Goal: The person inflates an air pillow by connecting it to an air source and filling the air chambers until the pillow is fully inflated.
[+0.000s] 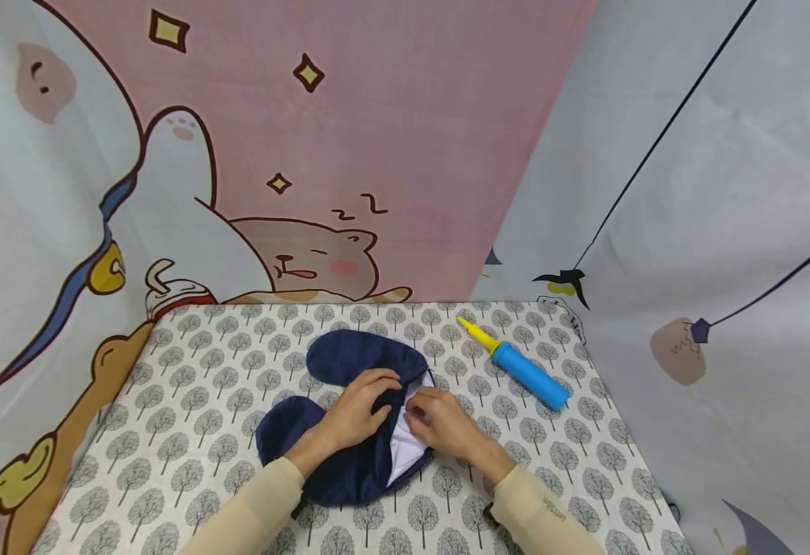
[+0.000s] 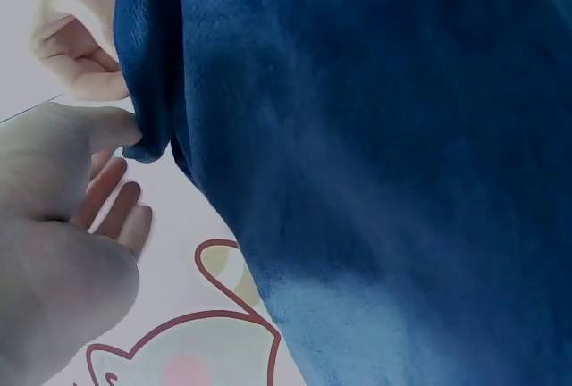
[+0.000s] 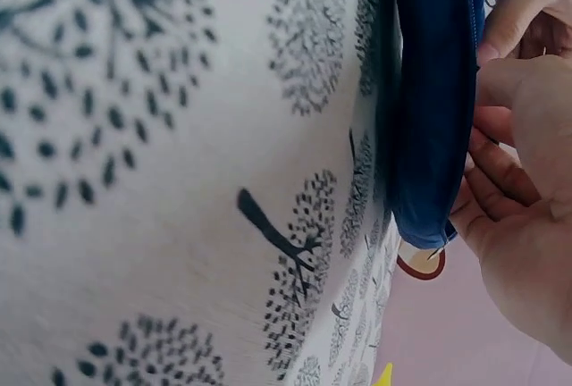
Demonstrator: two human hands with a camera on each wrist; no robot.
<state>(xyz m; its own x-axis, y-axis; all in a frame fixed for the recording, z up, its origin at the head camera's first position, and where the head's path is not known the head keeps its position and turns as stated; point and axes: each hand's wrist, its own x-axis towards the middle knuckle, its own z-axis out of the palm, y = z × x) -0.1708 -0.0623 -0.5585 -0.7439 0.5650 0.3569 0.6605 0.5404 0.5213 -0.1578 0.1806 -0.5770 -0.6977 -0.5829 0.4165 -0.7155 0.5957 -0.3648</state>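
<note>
A dark blue, plush U-shaped neck pillow (image 1: 356,484) lies on the table, its two rounded arms toward the left. Along its right side the seam gapes and shows a white lining (image 1: 408,447). My left hand (image 1: 356,410) pinches the fabric at the opening's edge, thumb in front in the left wrist view, where the blue plush (image 2: 357,136) fills most of the picture. Opposite it, my right hand (image 1: 449,422) holds the other edge with curled fingers. A zip edge (image 3: 471,46) runs beside the right hand's fingertips in the right wrist view.
To the right of the pillow lies a hand pump with a blue barrel (image 1: 531,375) and a yellow nozzle (image 1: 477,334). A tree-print cloth (image 1: 196,439) covers the table. Printed cartoon curtains (image 1: 432,154) hang behind and on both sides.
</note>
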